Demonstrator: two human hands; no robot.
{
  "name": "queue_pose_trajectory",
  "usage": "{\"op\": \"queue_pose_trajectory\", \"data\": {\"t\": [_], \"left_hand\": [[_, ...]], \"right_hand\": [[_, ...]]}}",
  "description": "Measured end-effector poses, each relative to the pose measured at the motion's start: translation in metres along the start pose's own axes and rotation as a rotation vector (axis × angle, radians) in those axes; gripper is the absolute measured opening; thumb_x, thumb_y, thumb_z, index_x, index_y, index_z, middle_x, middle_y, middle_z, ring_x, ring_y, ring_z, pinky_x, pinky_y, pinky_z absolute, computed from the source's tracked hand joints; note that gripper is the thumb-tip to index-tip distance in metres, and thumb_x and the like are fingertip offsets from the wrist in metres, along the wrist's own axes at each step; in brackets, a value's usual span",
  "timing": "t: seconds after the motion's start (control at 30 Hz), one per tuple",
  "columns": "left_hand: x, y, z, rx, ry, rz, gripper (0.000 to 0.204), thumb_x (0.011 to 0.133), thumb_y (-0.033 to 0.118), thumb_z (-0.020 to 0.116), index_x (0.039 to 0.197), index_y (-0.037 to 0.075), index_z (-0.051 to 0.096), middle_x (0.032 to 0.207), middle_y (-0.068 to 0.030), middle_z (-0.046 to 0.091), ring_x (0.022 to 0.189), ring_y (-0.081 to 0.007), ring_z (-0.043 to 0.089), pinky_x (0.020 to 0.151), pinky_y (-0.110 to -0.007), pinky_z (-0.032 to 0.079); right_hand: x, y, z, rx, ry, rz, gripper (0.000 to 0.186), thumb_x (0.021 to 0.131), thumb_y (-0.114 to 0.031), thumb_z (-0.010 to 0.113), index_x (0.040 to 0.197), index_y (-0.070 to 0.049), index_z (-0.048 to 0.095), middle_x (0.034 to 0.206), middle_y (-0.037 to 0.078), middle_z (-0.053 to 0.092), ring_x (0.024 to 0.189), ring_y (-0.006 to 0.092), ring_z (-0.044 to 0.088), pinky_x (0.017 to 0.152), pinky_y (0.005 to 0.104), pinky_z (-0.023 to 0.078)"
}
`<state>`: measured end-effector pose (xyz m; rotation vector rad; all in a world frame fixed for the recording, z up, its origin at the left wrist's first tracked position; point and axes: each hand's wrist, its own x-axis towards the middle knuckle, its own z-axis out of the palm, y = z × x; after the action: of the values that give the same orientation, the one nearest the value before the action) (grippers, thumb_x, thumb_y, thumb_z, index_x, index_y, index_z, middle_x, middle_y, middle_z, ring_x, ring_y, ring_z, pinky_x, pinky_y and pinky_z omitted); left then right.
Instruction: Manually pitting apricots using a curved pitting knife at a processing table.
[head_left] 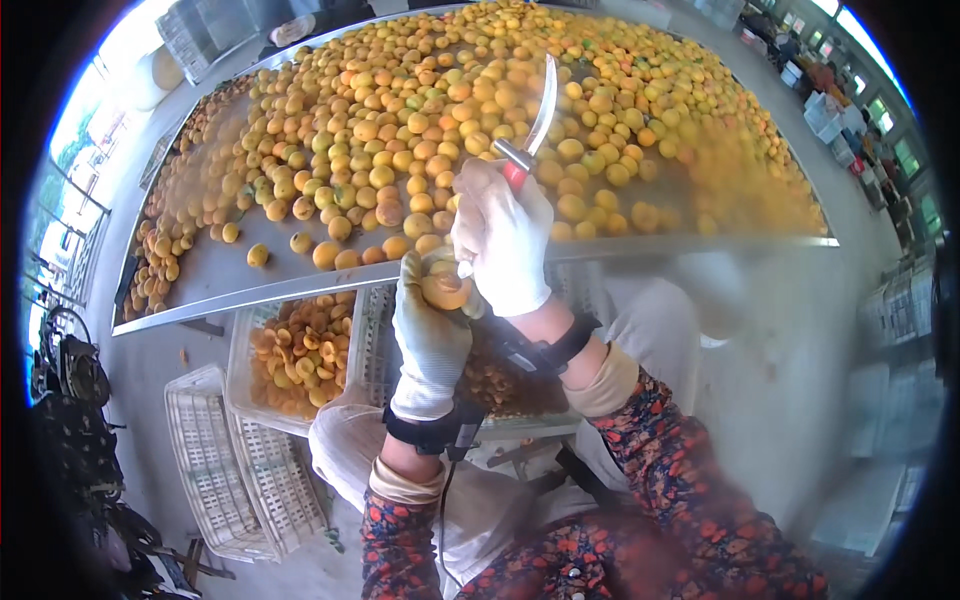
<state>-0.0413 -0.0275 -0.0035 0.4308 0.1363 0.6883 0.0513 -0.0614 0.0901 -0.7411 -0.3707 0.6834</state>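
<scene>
My left hand [430, 335], in a pale glove, is closed around an apricot [446, 291] whose cut flesh shows. Just above and to the right, my gloved right hand [508, 240] grips a curved knife [544, 112] by its red handle, the blade pointing up and away from the fruit. The right hand's lower fingers are close to the apricot; whether they touch it I cannot tell. Both hands are at the near edge of a metal table [225, 262] heaped with whole apricots [400, 130].
Below the table edge, a white crate [238, 375] holds halved apricots [305, 350]. Under my wrists, another container holds small brown pieces [505, 388], partly hidden. Stacked white plastic crates [225, 470] stand on the floor at left. A blurred patch covers the right side.
</scene>
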Motion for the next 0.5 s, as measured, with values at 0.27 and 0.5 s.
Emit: {"op": "queue_pose_trajectory", "data": {"t": [0.27, 0.5], "left_hand": [[0.006, -0.026, 0.012, 1.450, 0.200, 0.698, 0.053, 0.077, 0.003, 0.069, 0.124, -0.007, 0.047, 0.098, -0.0111, 0.064, 0.087, -0.0184, 0.063, 0.077, -0.028, 0.051], [0.014, -0.020, 0.007, 0.484, 0.363, 0.297, 0.064, 0.071, 0.014, 0.079, 0.123, -0.008, 0.049, 0.081, -0.0070, 0.062, 0.073, -0.0159, 0.061, 0.069, -0.027, 0.050]], "right_hand": [[-0.003, -0.005, -0.025, 0.003, 0.022, -0.160, 0.015, 0.095, -0.015, 0.049, 0.095, -0.001, 0.053, 0.058, -0.003, 0.040, 0.042, 0.0053, 0.037, 0.037, 0.0211, 0.030], [-0.008, 0.016, -0.018, 0.025, 0.120, -0.196, 0.008, 0.094, -0.009, 0.053, 0.087, -0.005, 0.055, 0.063, -0.002, 0.049, 0.043, 0.0038, 0.044, 0.036, 0.0193, 0.032]]}}
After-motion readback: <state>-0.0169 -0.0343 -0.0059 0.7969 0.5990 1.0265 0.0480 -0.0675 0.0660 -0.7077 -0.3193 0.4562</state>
